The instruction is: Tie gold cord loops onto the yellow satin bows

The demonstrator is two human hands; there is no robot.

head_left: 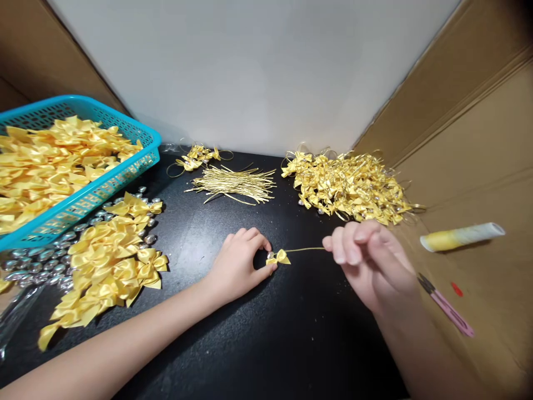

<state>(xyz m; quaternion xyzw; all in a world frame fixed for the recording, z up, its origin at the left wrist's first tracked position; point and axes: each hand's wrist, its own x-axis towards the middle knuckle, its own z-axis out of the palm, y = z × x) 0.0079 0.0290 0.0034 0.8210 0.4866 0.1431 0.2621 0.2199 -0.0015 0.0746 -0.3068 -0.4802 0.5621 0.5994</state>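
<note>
Between thumb and forefinger, my left hand [241,261] pinches a small yellow ribbon bow [282,257] and a silver bead [270,255] low over the black tabletop. A thin gold cord [306,249] runs from the bow to the right, drawn almost straight. Its far end goes into the closed fingers of my right hand [370,255], raised a little above the table. Behind the hands lies a bundle of loose gold cords [237,183]. A heap of loose yellow bows [112,261] is left of my left hand.
A blue basket [152,147] full of yellow bows stands at the left, with silver beads [45,261] beside it. Finished-looking bows with cord loops [353,189] pile up at back right, a few more [197,157] at back left. Pink-handled snips [449,311] and a tube [462,237] lie right.
</note>
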